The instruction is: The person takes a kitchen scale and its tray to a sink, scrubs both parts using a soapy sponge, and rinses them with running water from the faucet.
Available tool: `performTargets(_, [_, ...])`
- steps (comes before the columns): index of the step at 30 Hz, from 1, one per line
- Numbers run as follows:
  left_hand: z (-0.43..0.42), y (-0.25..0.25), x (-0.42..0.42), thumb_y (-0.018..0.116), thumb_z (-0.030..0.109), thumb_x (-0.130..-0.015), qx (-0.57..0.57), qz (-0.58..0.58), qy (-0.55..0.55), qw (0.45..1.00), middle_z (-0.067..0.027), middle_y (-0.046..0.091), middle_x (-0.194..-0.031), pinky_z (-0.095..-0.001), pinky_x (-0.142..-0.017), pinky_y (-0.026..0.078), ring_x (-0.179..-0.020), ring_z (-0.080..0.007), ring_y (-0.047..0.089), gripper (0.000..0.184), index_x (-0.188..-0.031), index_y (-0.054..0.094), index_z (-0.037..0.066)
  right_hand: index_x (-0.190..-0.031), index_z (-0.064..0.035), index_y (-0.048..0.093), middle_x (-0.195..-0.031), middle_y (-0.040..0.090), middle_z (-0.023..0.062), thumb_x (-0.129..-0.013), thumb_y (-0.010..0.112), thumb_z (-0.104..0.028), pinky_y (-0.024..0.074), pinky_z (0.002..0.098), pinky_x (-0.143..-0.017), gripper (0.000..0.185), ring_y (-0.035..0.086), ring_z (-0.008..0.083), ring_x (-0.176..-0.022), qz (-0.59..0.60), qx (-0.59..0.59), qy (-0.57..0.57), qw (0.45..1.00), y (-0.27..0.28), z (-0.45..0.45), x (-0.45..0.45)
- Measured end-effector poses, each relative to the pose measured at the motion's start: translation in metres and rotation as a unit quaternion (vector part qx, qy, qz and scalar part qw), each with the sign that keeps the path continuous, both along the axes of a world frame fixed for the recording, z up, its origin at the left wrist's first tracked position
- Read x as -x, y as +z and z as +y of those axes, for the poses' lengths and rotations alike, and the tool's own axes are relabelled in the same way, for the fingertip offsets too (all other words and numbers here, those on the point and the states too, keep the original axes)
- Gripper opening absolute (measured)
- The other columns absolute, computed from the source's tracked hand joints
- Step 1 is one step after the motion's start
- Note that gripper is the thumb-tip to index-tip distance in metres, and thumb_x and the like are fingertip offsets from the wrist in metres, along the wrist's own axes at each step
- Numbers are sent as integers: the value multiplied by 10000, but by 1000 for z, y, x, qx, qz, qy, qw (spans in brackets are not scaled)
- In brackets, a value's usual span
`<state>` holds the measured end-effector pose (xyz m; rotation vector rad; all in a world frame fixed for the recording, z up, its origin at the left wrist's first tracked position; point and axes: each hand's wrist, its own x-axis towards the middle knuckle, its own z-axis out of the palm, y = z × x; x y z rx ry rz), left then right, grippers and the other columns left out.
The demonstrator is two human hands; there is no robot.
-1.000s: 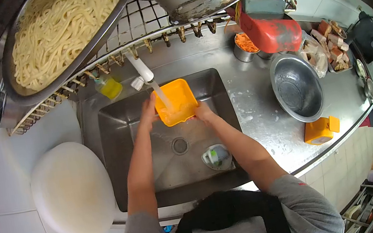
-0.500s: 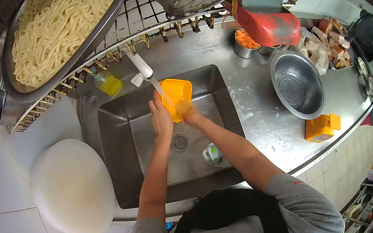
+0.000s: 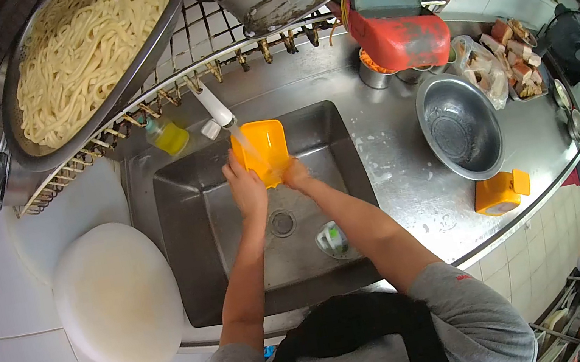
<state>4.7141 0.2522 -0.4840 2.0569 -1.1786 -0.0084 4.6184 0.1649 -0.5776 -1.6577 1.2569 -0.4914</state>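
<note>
Over the steel sink [image 3: 241,258], my left hand [image 3: 247,188] is closed on the left side of a yellow-orange container [image 3: 262,142], which is tilted under the running faucet [image 3: 213,105]. My right hand [image 3: 295,175] is at the container's lower right edge, in the falling water; its fingertips are hidden by water and blur. Below my hands, the round drain [image 3: 282,223] shows at the sink bottom. A white and green item [image 3: 334,239] lies in the sink beside my right forearm.
A steel bowl [image 3: 459,127] and a yellow box [image 3: 501,192] stand on the counter at right. Noodles [image 3: 96,56] fill a large pan on the overhead rack [image 3: 238,51]. A bottle of yellow liquid [image 3: 168,138] stands behind the sink. A white round lid [image 3: 119,299] is at left.
Since the first frame, my left hand has shifted right along the container, and my right hand has come inward under the water. The container is tilted differently.
</note>
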Motion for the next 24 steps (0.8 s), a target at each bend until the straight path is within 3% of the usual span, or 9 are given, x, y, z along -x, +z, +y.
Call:
performTargets(5, [14,-77,-60,434,80,-966,-3,212,39,976,-226,553,-1198,-481,-752,573,-1032,-410,620,427,-1382,370,3,-1001,-78,683,-942,705,190,-904,611,-307,552,467,-732,259,687,381,-875,196,133,138,962,33,-2,15])
performTargets(7, [30,-43,-40,402,97,-992,11,444,72,893,-209,579,-1186,-452,-675,608,-1006,-371,650,374,-1352,386,-3,-973,-75,678,-917,701,194,-929,589,-320,554,462,-727,264,686,379,-854,216,164,146,951,64,-1,18])
performTargets(10, [42,-74,-45,371,152,-1026,75,593,90,797,-182,587,-1185,-402,-603,627,-975,-325,672,342,-1331,397,-2,-957,-48,658,-870,699,190,-950,576,-294,557,428,-701,259,690,347,-785,124,186,55,973,87,1,8])
performTargets(12, [49,-91,-35,371,173,-1033,54,609,62,789,-178,593,-1176,-397,-618,626,-961,-324,675,341,-1328,402,5,-971,-20,640,-848,704,170,-963,567,-253,555,388,-660,244,693,306,-722,-30,190,11,981,97,-7,-2])
performTargets(13, [50,-97,-28,372,184,-1036,42,617,47,785,-176,596,-1172,-395,-625,625,-955,-323,676,341,-1326,404,8,-968,-10,628,-837,696,143,-963,567,-228,538,359,-623,226,667,268,-673,-176,61,13,982,101,-10,-13])
performTargets(15, [45,-103,-12,376,225,-1032,37,632,4,774,-164,594,-1197,-417,-694,620,-973,-299,670,359,-1339,402,42,-962,10,605,-814,680,90,-962,566,-176,503,302,-547,190,616,191,-575,-445,-198,14,873,107,-13,-38])
performTargets(19, [31,-102,1,406,207,-1028,31,612,-14,790,-138,603,-1196,-425,-709,616,-976,-281,665,340,-1332,424,56,-1002,14,601,-823,634,32,-937,538,-92,423,232,-492,140,502,100,-522,-510,-340,115,782,133,-30,-45])
performTargets(21, [18,-119,-9,426,182,-1028,43,518,-12,854,-124,608,-1183,-409,-753,590,-989,-257,652,318,-1317,451,51,-1078,19,615,-830,611,22,-919,494,-24,398,203,-479,204,460,98,-497,-533,-372,196,734,124,-46,-47])
performTargets(24, [6,-109,-18,462,174,-1025,51,369,-34,927,-101,614,-1163,-371,-830,533,-1006,-215,627,304,-1300,479,43,-1068,25,612,-777,582,24,-914,498,-58,420,261,-497,209,482,140,-512,-417,-233,202,855,110,-59,-59])
